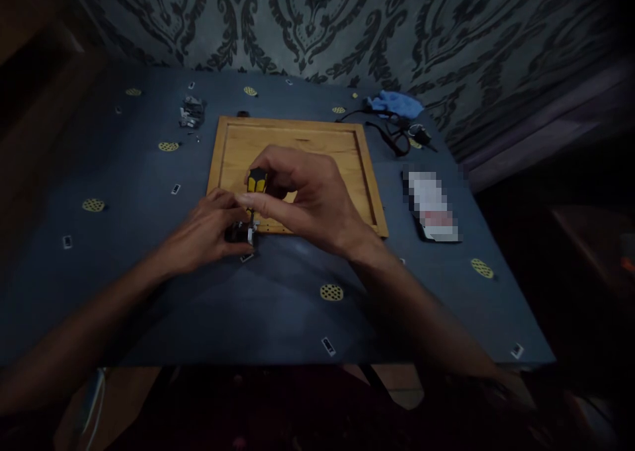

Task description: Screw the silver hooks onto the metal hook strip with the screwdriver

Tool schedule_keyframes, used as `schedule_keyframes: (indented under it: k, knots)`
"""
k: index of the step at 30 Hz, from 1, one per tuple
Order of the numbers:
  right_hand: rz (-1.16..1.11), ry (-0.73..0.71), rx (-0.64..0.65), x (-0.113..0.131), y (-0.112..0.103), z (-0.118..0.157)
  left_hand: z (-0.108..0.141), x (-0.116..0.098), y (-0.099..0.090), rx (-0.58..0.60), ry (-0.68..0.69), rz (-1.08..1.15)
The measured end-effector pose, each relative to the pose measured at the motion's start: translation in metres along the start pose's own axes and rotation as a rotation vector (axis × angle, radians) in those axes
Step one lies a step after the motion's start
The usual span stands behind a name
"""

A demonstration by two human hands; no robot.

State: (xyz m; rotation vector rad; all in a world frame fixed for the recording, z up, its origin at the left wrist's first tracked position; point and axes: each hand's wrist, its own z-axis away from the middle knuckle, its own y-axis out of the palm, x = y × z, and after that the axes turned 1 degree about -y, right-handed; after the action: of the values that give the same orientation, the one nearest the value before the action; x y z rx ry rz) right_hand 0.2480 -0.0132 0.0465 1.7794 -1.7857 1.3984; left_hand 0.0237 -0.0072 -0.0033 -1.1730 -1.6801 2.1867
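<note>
A wooden framed panel [327, 148] lies flat on the blue table, its near left corner under my hands. My right hand [317, 196] is closed around the black and yellow handle of a screwdriver [256, 182], which stands upright with its shaft pointing down. At the tip is a metal hinge [251, 233] on the panel's near edge. My left hand [198, 234] steadies that hinge, its thumb and fingers closed about it. The fingers partly cover the hinge, and I cannot see whether the tip sits in a screw.
Several metal hinges [191, 112] are piled at the back left, with small screws [197, 139] nearby. A small dark piece [243, 114] is at the panel's far edge. At right lie a blue cloth [397, 103], glasses [389, 140], keys [421, 133] and a blurred phone-like object [430, 206].
</note>
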Motion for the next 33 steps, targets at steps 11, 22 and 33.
schedule_keyframes:
  k: [11,22,33]
  knots:
    - [0.089,0.022,-0.07,0.0,-0.001,0.001,0.001,-0.004,-0.003,0.012,-0.006,-0.04]
    - [0.1,-0.026,-0.051,-0.007,0.002,0.001,0.001,-0.002,-0.001,0.004,-0.001,-0.028]
    - [-0.023,0.004,0.098,-0.002,-0.008,0.0,0.001,-0.001,0.001,-0.032,0.037,-0.021]
